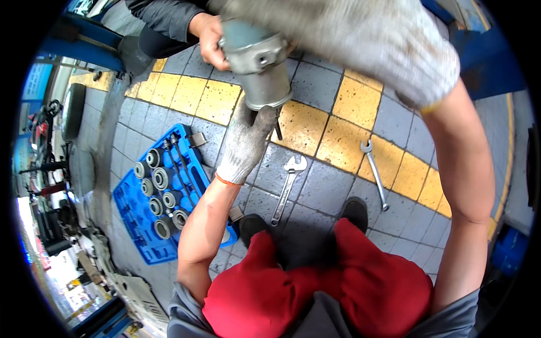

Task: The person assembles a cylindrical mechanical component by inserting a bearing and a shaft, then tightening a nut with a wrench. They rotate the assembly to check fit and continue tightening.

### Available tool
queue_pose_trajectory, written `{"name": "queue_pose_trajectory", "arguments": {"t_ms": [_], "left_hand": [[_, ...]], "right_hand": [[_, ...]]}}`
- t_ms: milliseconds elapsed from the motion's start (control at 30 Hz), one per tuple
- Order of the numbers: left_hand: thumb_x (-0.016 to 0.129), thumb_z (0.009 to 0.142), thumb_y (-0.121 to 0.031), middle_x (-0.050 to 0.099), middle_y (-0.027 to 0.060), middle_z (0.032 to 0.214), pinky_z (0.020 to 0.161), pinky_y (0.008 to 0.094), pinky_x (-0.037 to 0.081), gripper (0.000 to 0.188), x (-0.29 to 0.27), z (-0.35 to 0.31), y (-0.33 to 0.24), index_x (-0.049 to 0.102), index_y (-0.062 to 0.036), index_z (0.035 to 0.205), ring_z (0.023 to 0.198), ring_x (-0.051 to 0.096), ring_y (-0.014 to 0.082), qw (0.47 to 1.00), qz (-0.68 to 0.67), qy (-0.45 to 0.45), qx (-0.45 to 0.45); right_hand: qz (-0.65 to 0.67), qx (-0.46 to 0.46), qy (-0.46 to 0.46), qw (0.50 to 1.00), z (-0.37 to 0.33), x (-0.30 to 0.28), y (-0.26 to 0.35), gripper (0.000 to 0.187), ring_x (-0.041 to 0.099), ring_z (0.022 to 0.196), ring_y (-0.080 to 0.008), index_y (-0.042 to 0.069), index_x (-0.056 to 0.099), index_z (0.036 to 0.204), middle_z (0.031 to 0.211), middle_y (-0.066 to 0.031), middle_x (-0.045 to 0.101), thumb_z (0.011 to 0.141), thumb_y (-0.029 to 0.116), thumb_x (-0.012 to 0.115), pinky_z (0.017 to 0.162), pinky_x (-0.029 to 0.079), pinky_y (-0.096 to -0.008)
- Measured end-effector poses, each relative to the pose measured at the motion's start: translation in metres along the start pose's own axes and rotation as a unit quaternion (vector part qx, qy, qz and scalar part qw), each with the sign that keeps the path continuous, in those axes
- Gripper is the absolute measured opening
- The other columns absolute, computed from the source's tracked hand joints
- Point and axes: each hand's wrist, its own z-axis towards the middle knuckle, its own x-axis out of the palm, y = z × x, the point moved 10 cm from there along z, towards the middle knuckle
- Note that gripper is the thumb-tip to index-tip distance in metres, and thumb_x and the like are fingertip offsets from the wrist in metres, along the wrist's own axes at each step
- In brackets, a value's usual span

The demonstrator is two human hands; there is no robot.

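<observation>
A grey metal cylindrical housing (265,84) with a greenish upper end (248,36) is held up off the floor. My left hand (248,138), in a grey-white knit glove, grips its lower end, the thumb in front and the other fingers mostly hidden. A thin dark rod (279,129) shows beside that thumb. My gloved right hand (360,42) reaches across the top, smeared by motion; its fingers are partly cut off by the frame. From the left, a co-worker's bare hand (211,45) holds the side of the housing.
On the tiled floor lie an adjustable wrench (288,191) and a combination wrench (375,174). An open blue case (149,248) of sockets and extension bars sits to my left. Blue metal structures (84,42) stand at both sides; my dark shoes (355,214) are below.
</observation>
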Motion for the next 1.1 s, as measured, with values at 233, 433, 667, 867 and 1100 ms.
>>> {"name": "queue_pose_trajectory", "arguments": {"t_ms": [233, 433, 667, 867, 1100], "left_hand": [[0.065, 0.103, -0.044, 0.065, 0.0053, 0.089, 0.064, 0.0259, 0.051, 0.05, 0.039, 0.011, -0.02, 0.062, 0.0047, 0.113, 0.07, 0.063, 0.0098, 0.981, -0.13, 0.102, -0.096], [0.071, 0.098, -0.048, 0.052, -0.0032, 0.074, 0.054, 0.024, 0.039, 0.046, 0.022, 0.014, -0.021, 0.063, -0.0026, 0.105, 0.062, 0.047, 0.0057, 0.985, -0.086, 0.097, -0.113], [0.07, 0.098, -0.046, 0.062, 0.0, 0.087, 0.065, 0.0233, 0.045, 0.06, -0.002, 0.022, -0.016, 0.06, -0.0019, 0.138, 0.074, 0.053, 0.0059, 0.99, -0.022, 0.111, -0.089], [0.069, 0.099, -0.046, 0.069, 0.0134, 0.121, 0.097, 0.0322, 0.049, 0.067, -0.008, 0.028, -0.015, 0.054, 0.0014, 0.144, 0.108, 0.062, 0.016, 0.99, 0.057, 0.107, -0.069], [0.071, 0.097, -0.043, 0.069, 0.0157, 0.124, 0.099, 0.0331, 0.049, 0.068, -0.004, 0.03, -0.011, 0.053, 0.0024, 0.145, 0.11, 0.062, 0.0174, 0.995, 0.031, 0.085, -0.046]], "right_hand": [[-0.075, 0.075, -0.025, 0.994, 0.065, -0.016, -0.049, 0.064, 0.067, 0.121, -0.0352, -0.006, 0.056, 0.141, 0.131, -0.0267, 0.067, 0.096, 0.039, 0.065, 0.099, 0.053, -0.0373], [-0.064, 0.07, 0.003, 0.995, 0.068, -0.009, -0.072, 0.073, 0.068, 0.116, -0.0323, -0.006, 0.056, 0.141, 0.127, -0.0252, 0.067, 0.088, 0.041, 0.076, 0.1, 0.053, -0.0376], [-0.135, 0.106, -0.033, 0.985, 0.047, -0.003, -0.076, 0.084, 0.061, 0.126, -0.0374, 0.0, 0.051, 0.147, 0.136, -0.0266, 0.06, 0.08, 0.041, 0.083, 0.107, 0.049, -0.0409], [-0.047, 0.121, -0.169, 0.977, -0.019, 0.016, -0.109, 0.071, 0.068, 0.115, -0.0358, -0.011, 0.058, 0.131, 0.131, -0.031, 0.061, 0.091, 0.044, 0.078, 0.093, 0.06, -0.0398], [0.243, 0.302, -0.106, 0.915, -0.029, 0.079, -0.118, 0.076, 0.068, 0.103, -0.0253, -0.014, 0.05, 0.132, 0.117, -0.0225, 0.068, 0.087, 0.039, 0.08, 0.091, 0.055, -0.0338]]}}
